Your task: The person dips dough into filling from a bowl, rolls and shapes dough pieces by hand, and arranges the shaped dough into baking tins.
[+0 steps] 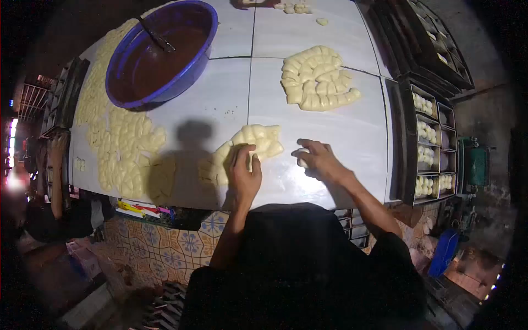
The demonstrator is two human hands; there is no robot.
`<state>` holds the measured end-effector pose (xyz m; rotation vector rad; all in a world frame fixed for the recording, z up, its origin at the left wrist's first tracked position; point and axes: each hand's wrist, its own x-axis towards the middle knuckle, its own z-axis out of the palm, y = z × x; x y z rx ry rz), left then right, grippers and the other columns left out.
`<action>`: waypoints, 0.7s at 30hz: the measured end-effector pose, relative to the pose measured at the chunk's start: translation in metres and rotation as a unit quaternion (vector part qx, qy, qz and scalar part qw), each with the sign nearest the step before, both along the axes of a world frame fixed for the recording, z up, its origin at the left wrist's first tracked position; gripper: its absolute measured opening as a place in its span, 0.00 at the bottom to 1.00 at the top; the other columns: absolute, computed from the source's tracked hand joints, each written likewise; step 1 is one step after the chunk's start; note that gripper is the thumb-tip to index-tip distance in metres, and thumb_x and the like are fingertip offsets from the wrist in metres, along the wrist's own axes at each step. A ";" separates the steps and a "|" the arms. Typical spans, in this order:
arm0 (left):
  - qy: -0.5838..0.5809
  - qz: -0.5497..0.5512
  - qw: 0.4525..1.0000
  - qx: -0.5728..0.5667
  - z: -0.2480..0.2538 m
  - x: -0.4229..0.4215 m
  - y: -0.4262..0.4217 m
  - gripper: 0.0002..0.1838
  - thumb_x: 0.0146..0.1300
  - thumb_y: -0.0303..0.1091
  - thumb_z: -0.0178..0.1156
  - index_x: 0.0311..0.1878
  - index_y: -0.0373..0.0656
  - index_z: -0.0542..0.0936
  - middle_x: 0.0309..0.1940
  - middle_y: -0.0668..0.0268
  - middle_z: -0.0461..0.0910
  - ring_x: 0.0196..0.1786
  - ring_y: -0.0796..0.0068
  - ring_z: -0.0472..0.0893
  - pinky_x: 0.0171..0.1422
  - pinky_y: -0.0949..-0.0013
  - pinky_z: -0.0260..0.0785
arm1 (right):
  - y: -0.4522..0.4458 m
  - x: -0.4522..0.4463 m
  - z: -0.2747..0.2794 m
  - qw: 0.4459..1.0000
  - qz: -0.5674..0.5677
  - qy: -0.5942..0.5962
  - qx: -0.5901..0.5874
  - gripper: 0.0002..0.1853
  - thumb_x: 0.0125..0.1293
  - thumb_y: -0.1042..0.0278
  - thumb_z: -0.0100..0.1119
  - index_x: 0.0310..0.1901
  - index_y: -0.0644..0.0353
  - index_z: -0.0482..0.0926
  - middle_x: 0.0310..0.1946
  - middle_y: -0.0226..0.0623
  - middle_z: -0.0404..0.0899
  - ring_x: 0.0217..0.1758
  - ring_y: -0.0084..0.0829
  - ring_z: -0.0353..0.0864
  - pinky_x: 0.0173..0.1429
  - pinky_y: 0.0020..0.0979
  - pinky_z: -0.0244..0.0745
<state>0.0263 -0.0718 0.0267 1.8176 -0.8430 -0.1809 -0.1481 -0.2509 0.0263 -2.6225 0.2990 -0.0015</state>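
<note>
My left hand [246,177] rests at the near edge of a cluster of pale dough pieces [261,137], its thumb and fingers apart and touching the dough. Farther right, my right hand [323,161] curls over a small dough ball [302,158] on the white tabletop. Part of that ball is hidden under the fingers. Beyond the right hand lies a larger coil of cut dough pieces [319,80], pressed side by side. More dough pieces [129,151] spread across the left side of the table, partly in shadow.
A big purple basin [206,41] with brown contents and a dark-handled tool stands at the back left. Dark trays [408,143] along the right edge hold rows of dough balls [424,132]. Another person's arm [56,176] shows at the far left. Patterned tiles [165,242] cover the floor.
</note>
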 end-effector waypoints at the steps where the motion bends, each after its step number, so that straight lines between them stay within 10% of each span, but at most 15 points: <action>1: -0.058 -0.007 0.998 -0.006 -0.009 0.004 -0.001 0.14 0.56 0.17 0.55 0.47 0.35 0.76 0.42 0.54 0.78 0.46 0.54 0.78 0.51 0.61 0.71 | -0.003 0.007 0.013 1.000 -0.006 -0.006 0.007 0.29 0.51 0.69 0.67 0.58 0.50 0.74 0.62 0.45 0.68 0.63 0.48 0.67 0.62 0.41 0.69; 5: -0.096 -0.061 0.993 0.036 -0.003 -0.002 -0.011 0.24 0.57 0.16 0.52 0.59 0.32 0.67 0.56 0.45 0.72 0.64 0.44 0.68 0.63 0.55 0.66 | -0.003 0.054 0.035 0.990 -0.098 -0.072 0.075 0.25 0.59 0.59 0.62 0.59 0.56 0.75 0.59 0.49 0.72 0.61 0.50 0.69 0.63 0.43 0.67; 10: -0.185 -0.099 0.942 0.262 -0.033 -0.003 -0.036 0.37 0.64 0.28 0.49 0.71 0.26 0.44 0.71 0.48 0.56 0.76 0.53 0.52 0.75 0.39 0.37 | 0.015 0.119 -0.044 0.982 -0.128 -0.139 0.017 0.12 0.56 0.74 0.59 0.43 0.62 0.79 0.39 0.49 0.79 0.51 0.53 0.73 0.53 0.45 0.70; 13: -0.218 -0.061 0.923 0.310 -0.030 -0.003 -0.039 0.38 0.63 0.31 0.52 0.71 0.27 0.46 0.73 0.51 0.53 0.76 0.57 0.53 0.75 0.40 0.39 | 0.017 0.096 -0.015 0.902 -0.244 -0.196 0.299 0.09 0.60 0.73 0.61 0.41 0.65 0.77 0.35 0.44 0.79 0.40 0.39 0.79 0.49 0.35 0.74; 17: -0.149 -0.078 0.947 0.272 -0.026 0.001 -0.040 0.37 0.60 0.28 0.55 0.71 0.30 0.52 0.72 0.48 0.54 0.75 0.52 0.54 0.75 0.39 0.40 | -0.012 0.043 0.063 0.793 -0.367 -0.360 0.327 0.11 0.62 0.75 0.59 0.46 0.65 0.76 0.39 0.36 0.75 0.44 0.32 0.77 0.51 0.30 0.72; 19: 0.131 -0.060 0.989 0.035 0.003 -0.009 -0.043 0.29 0.67 0.34 0.55 0.67 0.30 0.61 0.64 0.47 0.68 0.70 0.58 0.64 0.75 0.54 0.50 | -0.014 0.033 0.093 0.799 -0.266 -0.510 0.175 0.16 0.60 0.76 0.59 0.51 0.64 0.74 0.42 0.37 0.74 0.47 0.32 0.76 0.54 0.32 0.71; 21: 0.396 -0.119 0.897 -0.155 0.010 -0.020 -0.048 0.28 0.71 0.43 0.50 0.66 0.32 0.64 0.57 0.51 0.74 0.65 0.66 0.70 0.70 0.61 0.61 | 0.004 0.018 0.113 0.907 -0.204 -0.353 0.105 0.23 0.56 0.76 0.62 0.55 0.65 0.71 0.51 0.44 0.73 0.59 0.36 0.70 0.64 0.34 0.64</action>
